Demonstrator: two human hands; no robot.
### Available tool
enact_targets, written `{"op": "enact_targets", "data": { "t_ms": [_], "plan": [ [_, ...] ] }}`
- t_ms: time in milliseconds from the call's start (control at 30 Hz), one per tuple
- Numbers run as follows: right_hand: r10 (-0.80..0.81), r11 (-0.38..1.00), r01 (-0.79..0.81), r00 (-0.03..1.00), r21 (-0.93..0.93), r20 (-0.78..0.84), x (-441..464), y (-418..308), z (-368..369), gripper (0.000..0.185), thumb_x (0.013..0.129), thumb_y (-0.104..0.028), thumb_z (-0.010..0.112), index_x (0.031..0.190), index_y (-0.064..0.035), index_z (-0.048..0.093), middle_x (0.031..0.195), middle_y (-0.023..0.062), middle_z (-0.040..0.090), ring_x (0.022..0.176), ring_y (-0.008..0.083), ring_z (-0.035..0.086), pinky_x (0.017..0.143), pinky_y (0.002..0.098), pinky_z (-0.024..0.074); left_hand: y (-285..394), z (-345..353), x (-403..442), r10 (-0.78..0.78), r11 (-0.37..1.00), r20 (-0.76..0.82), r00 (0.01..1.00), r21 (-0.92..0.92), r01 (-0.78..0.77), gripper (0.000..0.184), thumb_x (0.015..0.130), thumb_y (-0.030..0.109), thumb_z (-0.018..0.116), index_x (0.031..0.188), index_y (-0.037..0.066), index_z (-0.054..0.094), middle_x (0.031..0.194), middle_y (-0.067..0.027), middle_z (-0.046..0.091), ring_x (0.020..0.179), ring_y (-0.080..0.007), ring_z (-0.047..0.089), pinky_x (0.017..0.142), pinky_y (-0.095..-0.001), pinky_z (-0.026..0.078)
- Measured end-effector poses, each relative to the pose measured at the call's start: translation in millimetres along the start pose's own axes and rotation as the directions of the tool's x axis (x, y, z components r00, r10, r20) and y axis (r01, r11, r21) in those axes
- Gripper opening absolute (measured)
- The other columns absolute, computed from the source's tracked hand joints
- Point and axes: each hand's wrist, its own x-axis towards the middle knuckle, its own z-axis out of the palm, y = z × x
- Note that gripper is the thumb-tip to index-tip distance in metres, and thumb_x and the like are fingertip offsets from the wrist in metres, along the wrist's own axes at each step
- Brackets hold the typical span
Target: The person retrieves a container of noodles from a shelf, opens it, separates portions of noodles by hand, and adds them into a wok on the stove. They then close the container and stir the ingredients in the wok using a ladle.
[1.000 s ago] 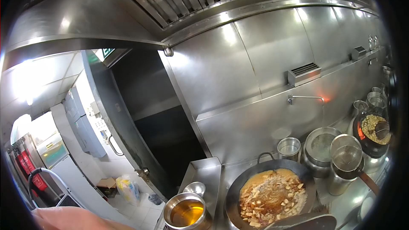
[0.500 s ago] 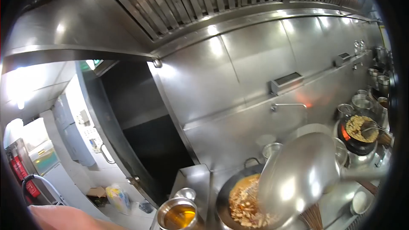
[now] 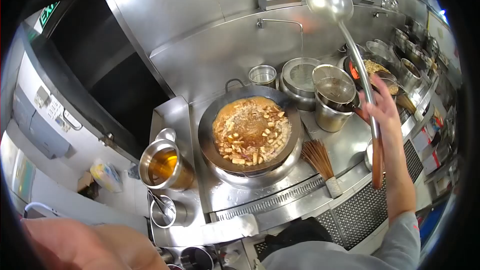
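My right hand holds a long steel ladle by its shaft above the wooden handle, some of its fingers stretched out. The ladle stands nearly upright, its round bowl raised high. To the left, a black wok sits on the burner with brown sauce and chopped pieces of food in it. My left hand is large and close to the camera at the lower left; its fingertips are out of view, and I cannot see whether it holds anything.
A pot of amber liquid and a smaller steel container stand left of the wok. A bamboo brush lies to the right. Behind are steel pots, a strainer and a tap. A second wok holds food.
The view has tilted down and shifted right. The ladle, earlier large and close to the camera over the wok, is now upright farther right. My right hand and more of my left hand have come into view.
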Motion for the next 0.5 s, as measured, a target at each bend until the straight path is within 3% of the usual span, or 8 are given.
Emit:
{"op": "enact_targets", "data": {
  "t_ms": [67, 100, 233, 300, 333, 400, 433, 500],
  "plan": [
    [0.065, 0.901, -0.106, 0.992, 0.420, 0.110, 10.7, -22.4, 12.8, 0.069, 0.087, -0.012, 0.062, 0.147, -0.0014, 0.029, 0.095, 0.0114, 0.056, 0.045, 0.0092, 0.047, 0.035, 0.0204, 0.0385, 12.1, 0.9, 7.7, 0.014, 0.999, 0.004, 1.000, -0.029, -0.014, 0.039, 0.085, 0.019, 0.074, 0.109, -0.010, 0.062, 0.093, -0.0103, 0.067, 0.069, -0.0140, 0.060, 0.058, -0.0213, 0.049],
    [0.191, 0.739, -0.363, 0.921, 0.568, 0.340, 6.8, 9.9, -0.4, 0.070, 0.089, -0.013, 0.061, 0.148, -0.0070, 0.025, 0.087, 0.0112, 0.057, 0.042, 0.0104, 0.045, 0.031, 0.0231, 0.0380, 16.5, 2.2, 11.7, 0.019, 0.999, 0.009, 1.000, -0.041, -0.019, 0.040, 0.085, 0.019, 0.074, 0.109, -0.010, 0.062, 0.093, -0.0104, 0.068, 0.069, -0.0139, 0.060, 0.058, -0.0212, 0.049],
    [0.319, 0.765, -0.479, 0.863, 0.431, 0.391, 2.1, 60.9, 50.2, 0.044, 0.093, -0.010, 0.057, 0.133, -0.0054, 0.040, 0.067, 0.0051, 0.050, 0.039, 0.0105, 0.044, 0.031, 0.0243, 0.0341, 30.3, 7.1, 20.3, 0.033, 0.997, 0.017, 0.999, -0.063, -0.031, 0.040, 0.085, 0.019, 0.074, 0.109, -0.010, 0.062, 0.094, -0.0106, 0.068, 0.069, -0.0137, 0.060, 0.058, -0.0208, 0.049],
    [0.337, 0.885, -0.442, 0.826, 0.148, 0.452, 61.0, 89.3, 62.6, 0.028, 0.093, -0.012, 0.058, 0.116, -0.0027, 0.047, 0.065, 0.0020, 0.048, 0.040, 0.0111, 0.045, 0.033, 0.0247, 0.0342, 36.2, 13.4, 23.8, 0.022, 0.996, 0.024, 0.999, -0.088, -0.020, 0.040, 0.086, 0.019, 0.074, 0.110, -0.010, 0.062, 0.094, -0.0107, 0.068, 0.069, -0.0136, 0.061, 0.058, -0.0205, 0.049],
    [0.354, 0.869, -0.472, 0.805, 0.151, 0.476, 87.9, 103.0, 74.4, 0.025, 0.092, -0.012, 0.059, 0.111, -0.0017, 0.047, 0.063, 0.0016, 0.048, 0.040, 0.0115, 0.045, 0.034, 0.0253, 0.0356, 35.4, 18.0, 26.7, 0.018, 0.996, 0.018, 1.000, -0.093, -0.017, 0.040, 0.086, 0.019, 0.074, 0.110, -0.011, 0.062, 0.094, -0.0107, 0.068, 0.069, -0.0135, 0.061, 0.058, -0.0204, 0.049],
    [0.410, 0.856, -0.513, 0.751, 0.066, 0.518, 139.4, 144.5, 110.1, 0.022, 0.090, -0.011, 0.062, 0.103, 0.0001, 0.049, 0.059, 0.0029, 0.050, 0.042, 0.0133, 0.048, 0.037, 0.0269, 0.0389, 48.3, 18.2, -5.4, -0.103, 0.990, -0.009, 0.995, -0.097, 0.102, 0.041, 0.086, 0.019, 0.074, 0.110, -0.011, 0.062, 0.094, -0.0108, 0.069, 0.069, -0.0134, 0.061, 0.058, -0.0202, 0.049],
    [0.458, 0.850, -0.527, 0.714, -0.024, 0.529, 158.5, 169.8, 130.1, 0.021, 0.088, -0.011, 0.064, 0.100, 0.0010, 0.051, 0.058, 0.0046, 0.051, 0.043, 0.0148, 0.050, 0.038, 0.0280, 0.0409, 60.3, 17.2, -37.3, -0.299, 0.947, -0.006, 0.954, -0.123, 0.296, 0.043, 0.083, 0.017, 0.076, 0.114, -0.010, 0.062, 0.089, -0.0096, 0.067, 0.060, -0.0093, 0.051, 0.048, -0.0187, 0.040],
    [0.549, 0.813, -0.333, 0.712, -0.479, 0.437, 181.5, 200.4, 166.6, 0.020, 0.084, -0.009, 0.068, 0.092, 0.0023, 0.053, 0.059, 0.0088, 0.056, 0.046, 0.0187, 0.055, 0.040, 0.0316, 0.0444, 82.5, 7.8, -62.5, -0.420, 0.797, 0.474, 0.774, -0.215, 0.564, 0.041, 0.076, 0.006, 0.078, 0.115, -0.003, 0.067, 0.074, -0.0064, 0.064, 0.055, -0.0085, 0.042, 0.047, -0.0243, 0.032]
  ]
}}
